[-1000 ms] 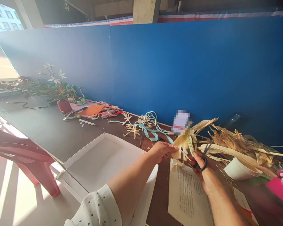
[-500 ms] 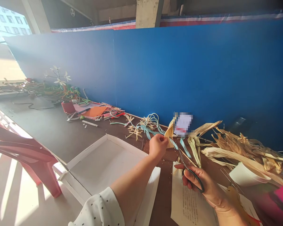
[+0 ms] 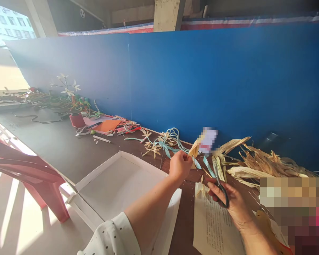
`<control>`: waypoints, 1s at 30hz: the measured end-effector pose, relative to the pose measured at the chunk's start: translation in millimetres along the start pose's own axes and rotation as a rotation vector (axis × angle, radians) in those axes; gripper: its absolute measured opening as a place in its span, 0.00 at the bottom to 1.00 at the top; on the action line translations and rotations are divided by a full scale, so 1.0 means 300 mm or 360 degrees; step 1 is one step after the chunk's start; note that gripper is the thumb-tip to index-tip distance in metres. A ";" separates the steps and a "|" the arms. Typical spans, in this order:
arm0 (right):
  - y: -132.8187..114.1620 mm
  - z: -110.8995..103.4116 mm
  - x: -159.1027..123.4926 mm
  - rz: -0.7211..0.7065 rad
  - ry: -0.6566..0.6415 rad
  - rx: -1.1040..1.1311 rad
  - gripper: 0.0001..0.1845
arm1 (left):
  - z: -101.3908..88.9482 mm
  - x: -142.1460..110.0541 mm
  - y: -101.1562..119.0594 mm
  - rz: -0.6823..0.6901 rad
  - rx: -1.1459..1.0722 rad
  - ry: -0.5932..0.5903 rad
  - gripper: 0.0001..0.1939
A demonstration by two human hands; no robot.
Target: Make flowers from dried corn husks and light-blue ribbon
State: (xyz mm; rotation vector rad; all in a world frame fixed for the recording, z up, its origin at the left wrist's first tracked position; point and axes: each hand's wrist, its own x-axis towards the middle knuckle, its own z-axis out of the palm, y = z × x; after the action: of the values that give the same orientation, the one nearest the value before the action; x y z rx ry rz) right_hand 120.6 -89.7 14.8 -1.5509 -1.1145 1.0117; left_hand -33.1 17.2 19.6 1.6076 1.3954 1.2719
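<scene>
A pale yellow corn husk strip stands up from the pinched fingers of my left hand. My right hand grips black-handled scissors, with fingers around the loops. Their blades point up and away from me, to the right of the husk strip and apart from it; whether they are parted is hard to see. Below the blades, thin husk scraps lie on a printed sheet. Star-shaped husk flowers rest behind my left hand, beside light blue ribbon.
Dried corn husks are heaped at the right against a blue partition. A shallow white box sits left of my forearm. Coloured paper and sticks lie farther back. A pink plastic chair stands at the left. The lower right is blurred out.
My right hand has shifted right and slightly up, taking the scissors' blades away from the husk strip. My left hand has moved slightly right with the strip.
</scene>
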 end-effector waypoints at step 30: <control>-0.010 -0.044 0.027 -0.0092 0.0385 0.0665 0.14 | 0.072 -0.062 -0.024 -0.0649 -0.0986 -0.1289 0.17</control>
State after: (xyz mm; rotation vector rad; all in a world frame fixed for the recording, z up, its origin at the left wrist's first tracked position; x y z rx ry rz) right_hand 134.5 -84.4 19.7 -1.2558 -0.7209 0.9201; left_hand -14.5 3.2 1.6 1.1137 0.6646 0.5923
